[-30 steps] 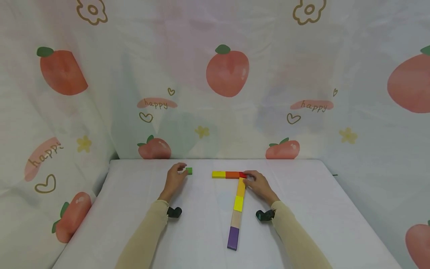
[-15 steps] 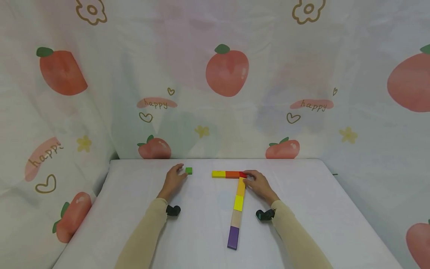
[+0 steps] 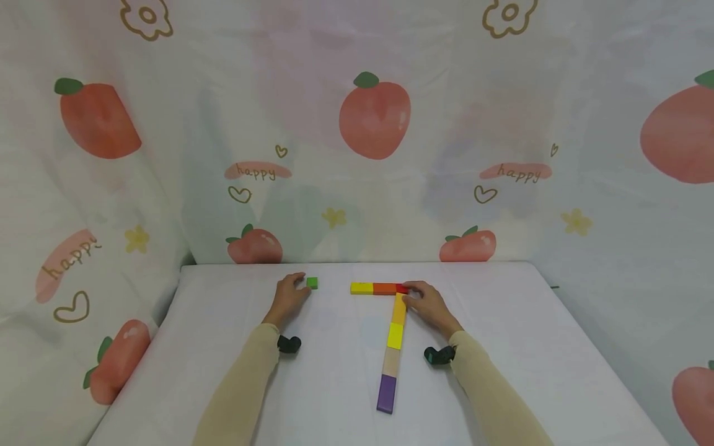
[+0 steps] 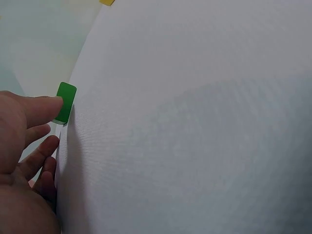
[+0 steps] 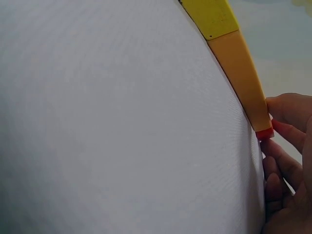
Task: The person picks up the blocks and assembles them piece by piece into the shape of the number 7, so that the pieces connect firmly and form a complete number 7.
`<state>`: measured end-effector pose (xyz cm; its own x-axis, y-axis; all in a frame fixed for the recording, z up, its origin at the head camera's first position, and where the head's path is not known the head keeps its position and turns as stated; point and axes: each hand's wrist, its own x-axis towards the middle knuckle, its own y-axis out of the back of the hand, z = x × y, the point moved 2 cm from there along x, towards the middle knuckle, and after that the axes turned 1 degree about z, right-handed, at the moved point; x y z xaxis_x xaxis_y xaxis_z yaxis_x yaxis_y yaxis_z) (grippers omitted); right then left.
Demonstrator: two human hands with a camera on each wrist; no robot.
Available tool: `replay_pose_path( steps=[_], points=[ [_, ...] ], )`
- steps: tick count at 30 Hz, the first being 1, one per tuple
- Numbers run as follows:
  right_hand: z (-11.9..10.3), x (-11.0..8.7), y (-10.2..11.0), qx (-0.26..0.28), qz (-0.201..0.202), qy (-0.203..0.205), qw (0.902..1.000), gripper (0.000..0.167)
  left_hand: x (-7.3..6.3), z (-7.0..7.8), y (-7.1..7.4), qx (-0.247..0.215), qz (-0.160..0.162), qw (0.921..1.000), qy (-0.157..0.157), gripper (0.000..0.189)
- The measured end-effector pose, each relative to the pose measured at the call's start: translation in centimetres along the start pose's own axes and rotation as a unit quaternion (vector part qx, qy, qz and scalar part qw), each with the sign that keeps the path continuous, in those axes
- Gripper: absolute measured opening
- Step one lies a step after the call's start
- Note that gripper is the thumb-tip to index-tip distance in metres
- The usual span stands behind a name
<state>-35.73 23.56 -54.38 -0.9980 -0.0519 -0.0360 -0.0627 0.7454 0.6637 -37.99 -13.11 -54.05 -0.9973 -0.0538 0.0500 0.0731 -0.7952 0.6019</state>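
Note:
In the head view, my left hand (image 3: 287,298) is beside a small green block (image 3: 312,283) at the table's far side, thumb and index finger apart. The left wrist view shows the thumb tip overlapping the green block (image 4: 67,100); contact cannot be told. My right hand (image 3: 432,308) reaches the corner of a line of blocks, its fingers at a red block (image 3: 401,288) and its thumb beside a light orange block (image 3: 398,308). In the right wrist view, the red block (image 5: 263,133) shows just past the orange block's end, partly hidden by fingers.
Left of the red block lie an orange-red block (image 3: 384,288) and a yellow block (image 3: 361,288). Toward me from the light orange one run a bright yellow block (image 3: 395,336), a beige block (image 3: 392,361) and a purple block (image 3: 386,393). A printed curtain (image 3: 379,204) stands behind the white table (image 3: 329,384).
My left thumb and index finger have drawn back slightly leftward from the green block. The right hand and the blocks keep their places; the head view has shifted a little.

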Motion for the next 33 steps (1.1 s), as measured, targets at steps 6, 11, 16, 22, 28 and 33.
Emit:
replay_pose_path(
  steps=[6,11,16,22,28,33],
  points=[
    [-0.09,0.00,-0.07,-0.006,0.005,0.015,0.9999,0.045,0.28,-0.13,-0.07,0.020,0.009,0.9996,-0.017,0.045],
    [-0.11,0.09,-0.12,-0.009,0.007,0.020,0.9997,0.045,0.45,-0.17,-0.01,0.017,0.015,0.9996,-0.019,0.041],
    [-0.10,0.17,-0.11,-0.009,0.005,0.022,0.9997,0.045,0.42,-0.28,0.00,0.013,0.013,0.9997,-0.015,0.040],
    [-0.11,0.18,-0.13,-0.005,0.005,0.015,0.9999,0.045,0.26,-0.54,0.00,0.004,0.010,0.9999,-0.012,0.040],
    [0.12,0.09,-0.16,-0.006,0.007,0.007,0.9999,0.045,0.02,-0.74,0.03,-0.011,0.013,0.9996,-0.023,0.041],
    [0.24,0.06,-0.13,-0.005,0.008,0.014,0.9999,0.044,-0.30,-0.77,0.05,-0.018,0.010,0.9996,-0.022,0.041]
  ],
)
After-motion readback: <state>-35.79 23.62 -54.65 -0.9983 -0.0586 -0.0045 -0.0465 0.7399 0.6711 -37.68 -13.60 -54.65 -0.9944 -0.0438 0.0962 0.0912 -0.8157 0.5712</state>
